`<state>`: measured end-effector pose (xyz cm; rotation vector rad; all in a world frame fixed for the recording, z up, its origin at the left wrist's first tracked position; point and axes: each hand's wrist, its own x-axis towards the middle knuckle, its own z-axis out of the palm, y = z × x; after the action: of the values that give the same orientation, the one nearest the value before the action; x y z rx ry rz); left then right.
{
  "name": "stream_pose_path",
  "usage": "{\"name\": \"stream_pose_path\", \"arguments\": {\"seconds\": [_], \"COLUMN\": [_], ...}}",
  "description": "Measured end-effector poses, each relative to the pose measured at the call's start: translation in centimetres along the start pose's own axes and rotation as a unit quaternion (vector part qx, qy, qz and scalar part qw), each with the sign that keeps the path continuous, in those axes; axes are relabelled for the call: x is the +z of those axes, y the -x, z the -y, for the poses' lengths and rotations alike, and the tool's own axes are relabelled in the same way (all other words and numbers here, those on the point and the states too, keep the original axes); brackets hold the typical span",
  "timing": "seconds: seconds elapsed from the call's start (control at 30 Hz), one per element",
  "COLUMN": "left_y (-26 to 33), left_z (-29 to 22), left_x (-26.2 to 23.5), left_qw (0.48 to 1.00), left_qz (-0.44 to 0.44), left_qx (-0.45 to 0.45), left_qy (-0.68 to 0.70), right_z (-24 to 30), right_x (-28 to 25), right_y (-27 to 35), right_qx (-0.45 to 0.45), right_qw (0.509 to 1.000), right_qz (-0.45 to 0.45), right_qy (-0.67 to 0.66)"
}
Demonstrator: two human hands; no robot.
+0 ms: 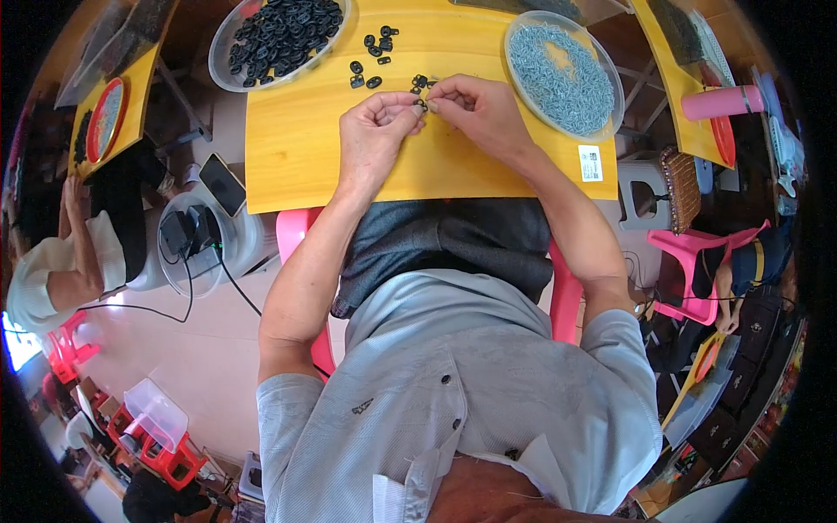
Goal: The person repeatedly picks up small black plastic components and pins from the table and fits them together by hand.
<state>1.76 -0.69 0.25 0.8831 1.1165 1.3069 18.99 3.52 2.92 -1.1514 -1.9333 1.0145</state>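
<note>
Both hands meet above the middle of the yellow table. Between the fingertips of my left hand is a small black plastic piece, pinched by thumb and forefinger. My right hand closes its thumb and forefinger at the same piece from the other side; whether it also holds a tiny screw is too small to tell. Just beyond the fingertips lie a few loose black pieces. Farther off, several more black pieces are scattered on the table.
A clear tub of black pieces stands at the far left, a clear tub of silver screws at the far right. A white label is on the table's right side. A phone lies left of the table. Other people sit at both sides.
</note>
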Motion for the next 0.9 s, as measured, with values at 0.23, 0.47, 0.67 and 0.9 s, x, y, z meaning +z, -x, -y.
{"name": "stream_pose_path", "arguments": {"seconds": [0.23,0.47,0.67,0.9], "left_y": [0.3,0.3,0.2,-1.5], "left_z": [0.1,0.7,-0.4,-1.6], "left_x": [0.2,0.1,-0.5,-3.6], "left_qw": [1.0,0.999,0.995,0.958], "left_qz": [-0.015,-0.029,-0.067,-0.215], "left_qx": [0.025,0.038,0.071,0.129], "left_qy": [-0.011,-0.006,0.022,0.137], "right_z": [-0.3,-0.2,-0.2,-0.1], "right_x": [0.4,0.8,-0.1,2.7], "right_y": [0.0,0.0,-1.7,-6.2], "right_qx": [0.015,0.075,0.065,-0.153], "right_qw": [0.999,0.99,0.992,0.959], "right_qz": [0.008,0.03,0.022,0.031], "right_qy": [-0.037,-0.118,-0.106,0.235]}}
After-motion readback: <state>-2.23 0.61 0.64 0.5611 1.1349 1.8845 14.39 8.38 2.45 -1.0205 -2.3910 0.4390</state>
